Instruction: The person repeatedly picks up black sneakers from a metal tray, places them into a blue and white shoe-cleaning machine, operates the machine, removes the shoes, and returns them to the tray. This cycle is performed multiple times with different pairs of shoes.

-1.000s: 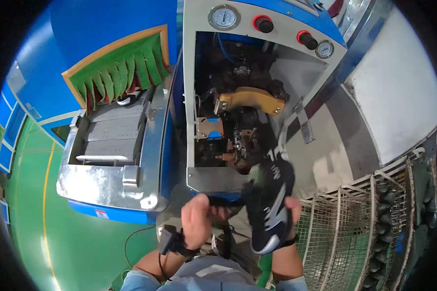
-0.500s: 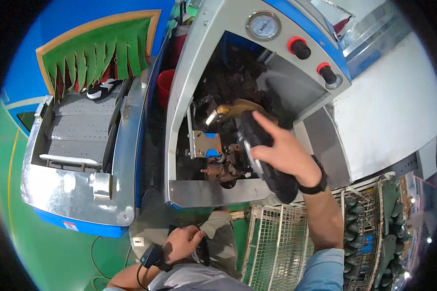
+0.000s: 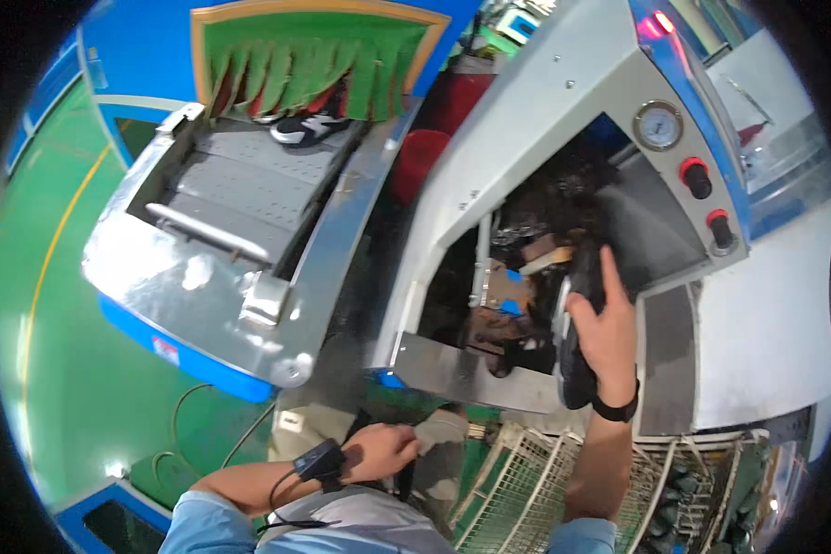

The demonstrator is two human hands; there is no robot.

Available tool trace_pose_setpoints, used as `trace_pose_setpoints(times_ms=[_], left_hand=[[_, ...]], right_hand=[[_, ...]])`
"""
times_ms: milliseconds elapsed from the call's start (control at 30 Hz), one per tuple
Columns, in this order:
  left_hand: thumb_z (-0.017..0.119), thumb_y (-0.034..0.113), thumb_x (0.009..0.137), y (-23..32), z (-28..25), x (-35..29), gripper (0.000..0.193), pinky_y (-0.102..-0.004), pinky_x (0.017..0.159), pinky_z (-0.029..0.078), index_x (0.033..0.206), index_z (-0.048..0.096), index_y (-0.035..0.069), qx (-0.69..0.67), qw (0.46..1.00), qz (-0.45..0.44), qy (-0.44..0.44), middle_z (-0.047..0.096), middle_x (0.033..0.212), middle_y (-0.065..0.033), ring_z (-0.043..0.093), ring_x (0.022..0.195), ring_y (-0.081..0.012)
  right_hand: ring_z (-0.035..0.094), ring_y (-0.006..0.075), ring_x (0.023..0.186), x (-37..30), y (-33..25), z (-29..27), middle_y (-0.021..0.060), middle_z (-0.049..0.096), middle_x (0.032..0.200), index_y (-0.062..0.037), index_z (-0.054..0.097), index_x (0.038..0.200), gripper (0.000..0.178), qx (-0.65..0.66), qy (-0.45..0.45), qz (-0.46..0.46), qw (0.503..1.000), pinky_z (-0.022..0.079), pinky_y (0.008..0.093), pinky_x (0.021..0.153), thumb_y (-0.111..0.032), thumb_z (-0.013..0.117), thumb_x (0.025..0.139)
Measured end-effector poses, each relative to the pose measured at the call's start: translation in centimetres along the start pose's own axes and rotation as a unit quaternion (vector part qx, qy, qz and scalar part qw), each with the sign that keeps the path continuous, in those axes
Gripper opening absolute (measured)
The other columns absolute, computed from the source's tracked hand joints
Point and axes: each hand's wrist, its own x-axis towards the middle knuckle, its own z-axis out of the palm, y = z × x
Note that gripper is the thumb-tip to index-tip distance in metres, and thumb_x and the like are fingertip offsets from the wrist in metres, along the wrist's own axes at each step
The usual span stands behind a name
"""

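My right hand (image 3: 608, 337) grips a black shoe (image 3: 578, 374) with a pale sole edge, held upright at the opening of a grey machine (image 3: 489, 198). Thumb and index finger stretch along the shoe's side. Just left of the shoe, inside the opening, sits a metal fixture (image 3: 500, 323) with blue pads, and a yellowish curved piece (image 3: 549, 260) projects above it. Low over my lap, my left hand (image 3: 379, 452) has its fingers curled in. A dark item lies partly hidden under it; I cannot make out what these fingers hold, if anything.
To the left, a conveyor (image 3: 249, 180) carries a black-and-white shoe (image 3: 307, 127) by a green strip curtain (image 3: 295, 69). A gauge (image 3: 658, 126) and red-black knobs (image 3: 696, 177) sit on the machine's front. A wire rack (image 3: 535, 480) stands below right. Cables (image 3: 180, 415) trail on the green floor.
The view has swung left, so the machine appears farther right. The black shoe has gone from slanted to nearly upright, still in my right hand. My left hand stays over my lap.
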Motion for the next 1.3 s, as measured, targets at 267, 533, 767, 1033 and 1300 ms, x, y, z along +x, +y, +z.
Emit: trace_pose_setpoints(times_ms=[267,533,767,1033,1300], left_hand=[[0.055,0.040,0.108,2.3,1.3,-1.1,0.041,-0.0526,0.082,0.057,0.114,0.072,0.003,0.021,0.999,0.038,0.016,0.075,0.098,-0.0230,0.072,0.094,-0.0441],[0.052,0.060,0.109,5.8,0.4,-1.6,0.072,-0.0391,0.094,0.054,0.157,0.042,0.008,-0.444,0.888,0.066,-0.093,0.069,0.126,-0.0093,0.067,0.108,-0.0196],[0.065,0.045,0.107,4.9,1.7,1.0,0.054,-0.0307,0.090,0.052,0.141,0.058,0.003,-0.492,0.844,-0.153,-0.149,0.070,0.116,-0.0034,0.066,0.100,-0.0135],[0.070,0.021,0.094,1.2,3.2,-2.5,0.034,-0.0296,0.075,0.049,0.119,0.064,0.000,-0.110,0.992,-0.021,-0.052,0.065,0.092,-0.0043,0.059,0.086,-0.0133],[0.084,0.010,0.093,-2.1,6.4,-4.4,0.044,-0.0313,0.092,0.049,0.128,0.059,0.003,-0.222,0.974,-0.003,-0.050,0.061,0.110,-0.0049,0.057,0.101,-0.0185]], right_hand=[[0.063,0.0567,0.106,-4.3,-4.9,-0.8,0.0349,0.060,0.123,-0.0218,0.030,0.169,0.092,-0.082,0.103,-0.010,0.991,0.054,0.0568,0.089,-0.027,0.073,0.088],[0.064,0.0559,0.113,-22.7,-3.0,-0.5,0.0361,0.054,0.138,-0.0179,0.064,0.133,0.064,-0.153,0.110,-0.145,0.971,0.057,0.0586,0.089,-0.021,0.084,0.073],[0.065,0.0413,0.127,-25.7,-1.0,-3.5,0.0321,0.046,0.153,-0.0164,0.016,0.172,0.103,0.288,-0.147,0.008,0.946,0.056,0.0482,0.102,-0.038,0.081,0.094],[0.076,0.0319,0.088,-11.0,-4.0,0.8,0.0138,0.072,0.106,-0.0067,0.049,0.147,0.058,0.829,-0.016,0.199,0.523,0.062,0.0410,0.070,-0.012,0.075,0.096],[0.042,0.0249,0.152,-26.2,7.2,-8.5,0.0193,0.045,0.165,0.0036,0.037,0.162,0.098,0.374,0.267,0.169,0.872,0.032,0.0376,0.126,-0.015,0.092,0.083]])
